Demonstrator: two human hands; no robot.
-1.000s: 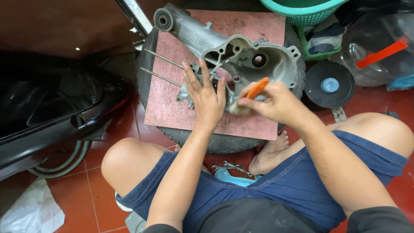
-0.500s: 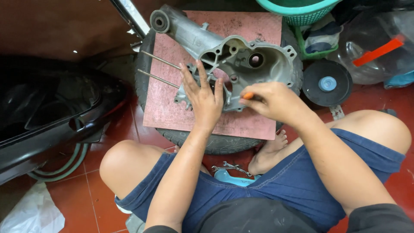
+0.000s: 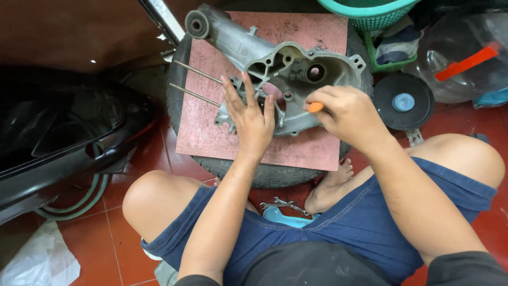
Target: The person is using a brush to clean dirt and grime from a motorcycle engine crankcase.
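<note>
A black scooter body (image 3: 58,143) filled the left side, on a red tile floor (image 3: 116,243). In the middle lay a tyre (image 3: 275,175) with a pink board (image 3: 296,148) flat on top of it. On the board rested a grey metal engine casing (image 3: 296,69), its long arm pointing up and left, two thin studs (image 3: 196,82) sticking out to the left. A green basket (image 3: 370,13) stood at the top edge, a clear plastic bag (image 3: 465,58) to the right, and a black disc (image 3: 405,100) just beside the tyre on the right.

The person sat with knees spread, in blue shorts (image 3: 360,222), a bare foot (image 3: 328,190) against the tyre. Small wrenches (image 3: 283,204) lay between the legs.

The left hand (image 3: 251,119) pressed flat on the casing's lower left part, fingers spread and open. The right hand (image 3: 346,114) was closed around an orange-handled tool (image 3: 315,107), held at the casing's lower edge; the tool's tip was hidden.
</note>
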